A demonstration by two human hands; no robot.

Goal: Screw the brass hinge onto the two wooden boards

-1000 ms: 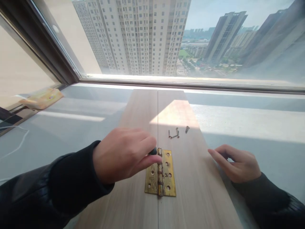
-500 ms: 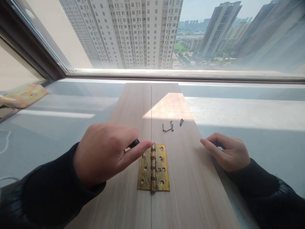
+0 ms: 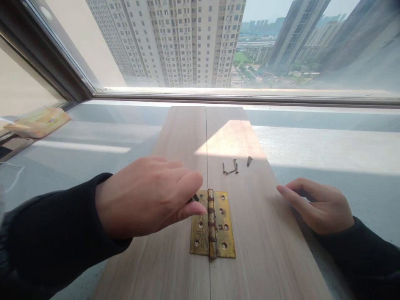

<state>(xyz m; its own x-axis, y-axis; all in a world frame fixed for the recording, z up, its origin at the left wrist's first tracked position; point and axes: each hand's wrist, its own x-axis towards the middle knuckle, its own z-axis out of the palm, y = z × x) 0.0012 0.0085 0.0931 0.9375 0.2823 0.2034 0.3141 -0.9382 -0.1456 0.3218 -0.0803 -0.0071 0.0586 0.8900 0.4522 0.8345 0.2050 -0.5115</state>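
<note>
My left hand (image 3: 153,198) is closed over the upper left part of a worn brass hinge (image 3: 229,241). Between its thumb and forefinger shows a bit of a black tool (image 3: 195,198); the fingers hide the remainder, including its tip. The hinge lies unfolded, its knuckle along the seam between two pale wooden boards (image 3: 181,129). Round holes show in both leaves. Several small screws (image 3: 231,171) lie loose beyond the hinge on the right board, with more screws (image 3: 249,161) beside them. At that board's right edge rests my right hand (image 3: 325,206), fingers curled, thumb against forefinger, nothing visible in it.
The boards lie on a pale windowsill (image 3: 328,146) that ends at a large window frame (image 3: 225,100). A yellowish soft packet (image 3: 40,121) lies in the left corner, with a white cable (image 3: 14,177) nearer me. Sunlight crosses the far end of the boards.
My left hand has turned and come lower over the hinge's left leaf, hiding more of the black tool. The camera has shifted slightly. My right hand keeps its pose at the board's edge.
</note>
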